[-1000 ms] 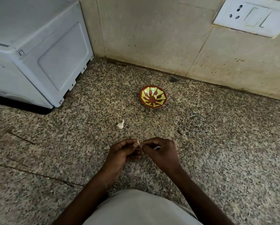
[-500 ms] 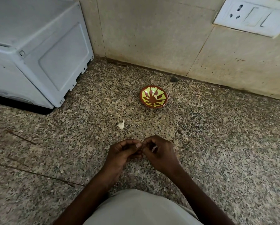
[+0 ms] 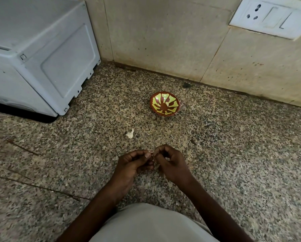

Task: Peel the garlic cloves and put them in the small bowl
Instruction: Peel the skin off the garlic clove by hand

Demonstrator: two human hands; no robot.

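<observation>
Speckled granite counter [image 3: 233, 154]; garlic clove [image 3: 130, 134] tip-up toward bowl [image 3: 165, 103].

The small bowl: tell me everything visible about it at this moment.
The small bowl is round and shallow, reddish-brown with yellow-green patches fanning out from its centre; it looks like glazed ceramic or painted clay. It sits upright on the speckled granite counter, close to the wall, beyond the loose garlic clove and both hands. Nothing touches it besides the counter. I can make out no clove inside, though a pale patch near the centre is hard to read.
</observation>
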